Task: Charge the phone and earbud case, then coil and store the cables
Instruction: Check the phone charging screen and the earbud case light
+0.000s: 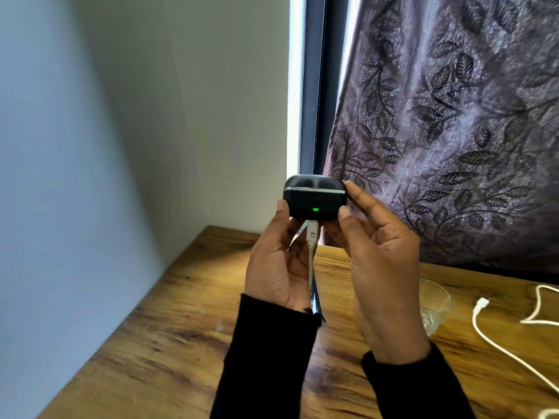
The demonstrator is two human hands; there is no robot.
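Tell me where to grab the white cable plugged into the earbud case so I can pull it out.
Pinch the stiff white plug housing just under the earbud case, coming from below and pulling straight down. The plug enters the case's underside vertically; the thin cord beneath would only bend or strain.

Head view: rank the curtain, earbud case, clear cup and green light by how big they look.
1. curtain
2. earbud case, held close to the camera, so its lead is unsure
3. clear cup, partly hidden
4. green light
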